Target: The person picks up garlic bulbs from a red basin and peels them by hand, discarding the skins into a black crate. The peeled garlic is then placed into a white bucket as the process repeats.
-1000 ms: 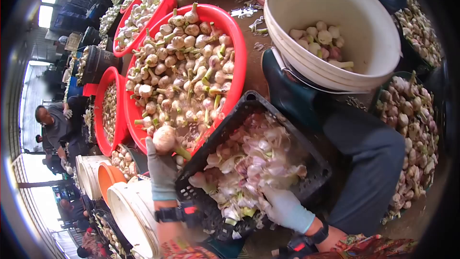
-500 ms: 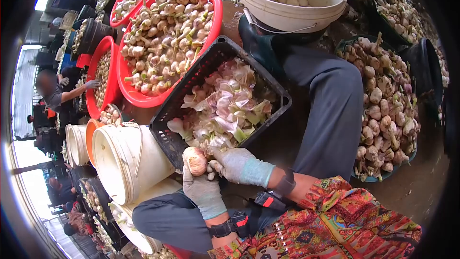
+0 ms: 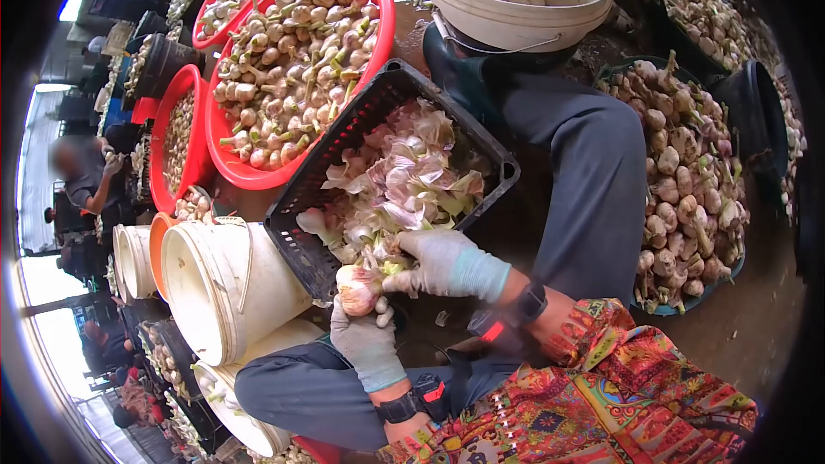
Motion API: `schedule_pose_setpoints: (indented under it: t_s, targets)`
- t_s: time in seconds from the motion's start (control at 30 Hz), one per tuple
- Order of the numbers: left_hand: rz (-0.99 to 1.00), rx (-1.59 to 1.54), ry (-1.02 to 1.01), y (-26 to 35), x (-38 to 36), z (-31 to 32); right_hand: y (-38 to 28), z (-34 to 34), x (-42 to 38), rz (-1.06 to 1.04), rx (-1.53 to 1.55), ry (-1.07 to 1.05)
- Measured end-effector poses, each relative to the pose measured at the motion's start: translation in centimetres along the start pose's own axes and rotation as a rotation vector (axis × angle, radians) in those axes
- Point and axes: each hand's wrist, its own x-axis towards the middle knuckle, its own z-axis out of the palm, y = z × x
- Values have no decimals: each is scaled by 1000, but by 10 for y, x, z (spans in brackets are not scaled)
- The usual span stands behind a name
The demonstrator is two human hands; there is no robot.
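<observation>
Wrapped from below in my left hand [image 3: 368, 348] is a garlic bulb [image 3: 357, 289], its pinkish striped skin partly loosened. The gloved fingers stay closed around its underside. My right hand [image 3: 449, 265], also gloved, reaches over the bulb's neck with thumb and fingers closed on loose garlic skin [image 3: 378, 259]; the fingertips are partly hidden. Just beyond both hands, a black plastic crate [image 3: 284, 215] holds a heap of papery peels [image 3: 417, 167].
Red tubs [image 3: 389, 21] of garlic bulbs stand at upper left. White buckets [image 3: 202, 292] lie on the left; another white bucket [image 3: 516, 34] with a few bulbs stands ahead. A heaped garlic basket [image 3: 687, 198] is at right. A co-worker [image 3: 86, 176] sits far left.
My right hand has moved up and away from the left, drawing skin at the bulb's neck. The bulb has tilted, showing paler layers. The co-worker's arm has pulled back from the red tub.
</observation>
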Motion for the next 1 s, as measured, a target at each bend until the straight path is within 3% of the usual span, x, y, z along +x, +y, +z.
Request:
schedule_pose_setpoints:
  t_s: [0.03,0.1,0.17,0.23,0.3,0.33,0.4,0.43,0.5,0.57,0.63,0.7,0.73,0.93,1.0]
  targets:
    - [-33,8,14,-1,2,-3,-1,1,-2,-54,-241,85]
    - [-58,49,-26,-3,3,4,-2,14,4,-43,-284,89]
    - [72,268,-36,-4,2,12,-1,17,4,-86,-288,131]
    - [89,297,48,-1,9,-7,-5,16,9,13,-297,42]
    - [44,243,-36,1,11,-13,7,17,16,112,-314,-46]
    - [42,180,-116,1,9,-20,27,23,23,58,38,-29]
    - [99,201,-90,-5,4,-5,36,19,24,3,631,-76]
    - [161,225,-71,-5,2,5,32,17,24,7,630,-81]
    - [202,373,-109,6,5,9,19,10,23,-67,296,59]
    - [186,810,-104,13,9,2,-6,2,16,-89,126,-61]
    - [211,938,-81,7,9,-2,0,13,19,-156,115,-64]
    - [187,632,25,-6,15,-4,0,11,22,-101,319,-56]
    - [147,551,21,-7,18,-6,13,17,29,-83,215,4]
    - [284,337,-50,-13,21,-8,4,2,37,132,70,77]
    - [276,247,-63,-13,18,-10,4,7,34,63,160,119]
